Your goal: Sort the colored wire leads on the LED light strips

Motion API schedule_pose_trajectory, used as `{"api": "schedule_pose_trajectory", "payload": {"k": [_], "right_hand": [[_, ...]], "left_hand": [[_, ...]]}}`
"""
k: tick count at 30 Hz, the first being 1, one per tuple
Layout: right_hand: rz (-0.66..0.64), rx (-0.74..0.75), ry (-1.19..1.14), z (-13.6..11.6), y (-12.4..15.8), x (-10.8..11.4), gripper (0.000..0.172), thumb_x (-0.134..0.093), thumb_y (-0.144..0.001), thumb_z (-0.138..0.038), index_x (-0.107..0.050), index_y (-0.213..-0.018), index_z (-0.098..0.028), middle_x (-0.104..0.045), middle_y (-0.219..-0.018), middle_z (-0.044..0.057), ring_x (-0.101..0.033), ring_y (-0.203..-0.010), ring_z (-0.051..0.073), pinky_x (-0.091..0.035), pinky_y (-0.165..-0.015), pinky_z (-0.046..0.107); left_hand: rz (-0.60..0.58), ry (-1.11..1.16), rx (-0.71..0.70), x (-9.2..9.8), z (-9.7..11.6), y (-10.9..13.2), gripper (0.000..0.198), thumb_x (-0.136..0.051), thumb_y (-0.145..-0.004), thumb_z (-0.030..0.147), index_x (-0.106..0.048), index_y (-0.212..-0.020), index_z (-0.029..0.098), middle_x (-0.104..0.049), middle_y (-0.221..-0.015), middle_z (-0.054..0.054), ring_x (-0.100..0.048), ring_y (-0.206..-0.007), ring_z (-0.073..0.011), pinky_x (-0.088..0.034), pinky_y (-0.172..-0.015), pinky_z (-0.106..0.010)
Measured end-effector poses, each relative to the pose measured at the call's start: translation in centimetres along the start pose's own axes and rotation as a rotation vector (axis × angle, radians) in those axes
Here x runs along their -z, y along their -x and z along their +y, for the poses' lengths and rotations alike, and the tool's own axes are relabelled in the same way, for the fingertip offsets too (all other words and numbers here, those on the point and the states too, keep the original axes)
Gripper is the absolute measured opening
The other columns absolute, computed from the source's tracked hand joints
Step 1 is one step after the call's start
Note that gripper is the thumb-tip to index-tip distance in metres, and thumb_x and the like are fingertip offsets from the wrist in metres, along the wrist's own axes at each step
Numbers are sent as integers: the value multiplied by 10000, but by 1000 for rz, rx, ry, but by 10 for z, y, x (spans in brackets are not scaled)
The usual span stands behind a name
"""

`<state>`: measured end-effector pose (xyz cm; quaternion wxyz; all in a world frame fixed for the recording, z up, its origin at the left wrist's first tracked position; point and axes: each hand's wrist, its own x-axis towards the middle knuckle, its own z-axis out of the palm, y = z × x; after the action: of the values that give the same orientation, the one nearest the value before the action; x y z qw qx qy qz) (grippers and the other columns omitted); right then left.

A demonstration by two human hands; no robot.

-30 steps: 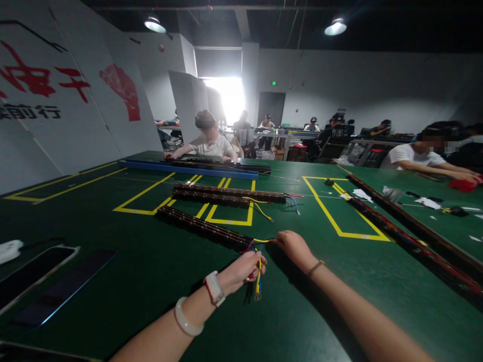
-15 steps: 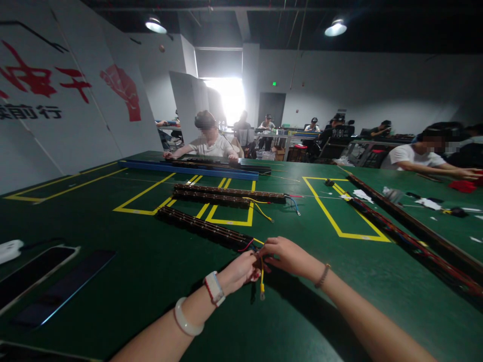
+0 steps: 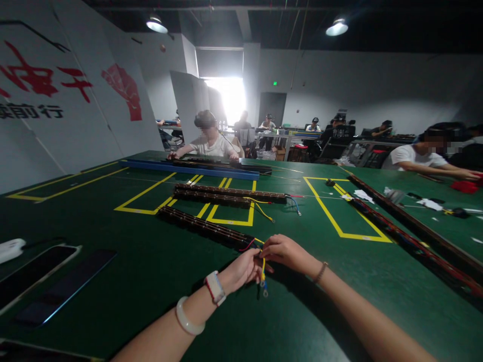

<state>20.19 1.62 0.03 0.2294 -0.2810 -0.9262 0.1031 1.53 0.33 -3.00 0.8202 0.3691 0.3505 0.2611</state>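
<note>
A long black strip with copper-coloured lines along it (image 3: 207, 226) lies slantwise on the green table, its near end at my hands. From that end come a yellow wire (image 3: 263, 266) and a blue wire (image 3: 265, 287), both with metal ring terminals hanging down. My left hand (image 3: 243, 269), with a watch and a pale bangle on its wrist, pinches the wires near the strip's end. My right hand (image 3: 289, 254) is closed at the same spot from the right, fingertips on the wires. A thin red wire (image 3: 247, 245) curves beside the strip. The fingers partly cover the wires.
Beyond lie two similar strips (image 3: 226, 193) with loose wires, and a blue channel (image 3: 188, 170) by a person at the far edge. Wire-filled strips (image 3: 411, 236) run along the right. Flat phone-like devices (image 3: 71, 286) lie at left. Yellow tape (image 3: 320, 208) marks the table (image 3: 151, 281).
The blue wire's ring terminal now shows below my hands beside the yellow one. My left fingers have turned and loosened slightly; the right hand stays almost in place.
</note>
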Motion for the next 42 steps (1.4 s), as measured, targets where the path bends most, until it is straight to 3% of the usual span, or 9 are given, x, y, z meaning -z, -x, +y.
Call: {"api": "schedule_pose_trajectory", "payload": {"k": [5, 9, 16, 22, 27, 30, 36, 42], "right_hand": [[244, -170, -110, -2, -8, -6, 192, -531, -920, -309, -679, -996, -213, -674, -993, 60, -604, -956, 160, -482, -840, 279], [321, -302, -65, -9, -29, -14, 171, -536, -916, -289, -675, -980, -211, -681, -938, 49, -615, -885, 160, -492, -805, 285], [281, -268, 188, -11, -74, -35, 126, -579, -878, -191, -705, -890, -189, -628, -777, 44, -557, -788, 164, -435, -741, 268], [152, -260, 301, -10, -87, -51, 166, -554, -893, -182, -719, -876, -186, -606, -763, 44, -528, -762, 161, -412, -736, 271], [145, -243, 290, -16, -77, -43, 244, -566, -900, -293, -664, -1107, -207, -633, -902, 72, -544, -872, 196, -426, -793, 313], [199, -265, 242, -19, -63, -30, 327, -554, -905, -336, -600, -1206, -214, -628, -1019, 86, -549, -933, 203, -437, -833, 330], [250, -351, 232, -5, -18, -10, 270, -499, -931, -343, -634, -1125, -212, -630, -1025, 84, -572, -935, 198, -447, -838, 342], [182, -406, 336, 19, 26, -22, 210, -533, -920, -308, -678, -1043, -217, -642, -946, 69, -567, -860, 186, -428, -774, 308]], "left_hand": [[36, -24, -51, 1, -5, -3, 172, -340, -877, 161, -500, -917, 112, -644, -704, -70, -544, -483, -96, -367, -481, -210], [87, -80, -45, -3, -5, -1, 117, -412, -855, 128, -475, -953, 140, -652, -753, -53, -555, -498, -86, -364, -483, -199], [52, -151, -44, -6, -2, 2, 175, -400, -872, 179, -482, -1021, 139, -645, -710, -34, -546, -460, -86, -348, -430, -187], [39, -216, -80, -6, -5, 2, 196, -400, -792, 121, -560, -905, 125, -631, -670, -32, -509, -444, -77, -339, -426, -191], [58, -260, -97, -6, -6, 2, 148, -424, -804, 138, -571, -797, 121, -620, -664, -46, -487, -445, -77, -312, -427, -201], [58, -239, -101, -4, -6, 0, 125, -441, -850, 199, -546, -863, 133, -619, -696, -42, -492, -457, -75, -303, -431, -197], [55, -260, -65, -2, -5, 1, 209, -499, -875, 332, -460, -969, 150, -626, -759, -46, -522, -491, -75, -318, -455, -194], [43, -329, -103, -7, -3, 5, 244, -509, -851, 359, -455, -956, 145, -616, -767, -34, -524, -494, -66, -326, -461, -191]]}}
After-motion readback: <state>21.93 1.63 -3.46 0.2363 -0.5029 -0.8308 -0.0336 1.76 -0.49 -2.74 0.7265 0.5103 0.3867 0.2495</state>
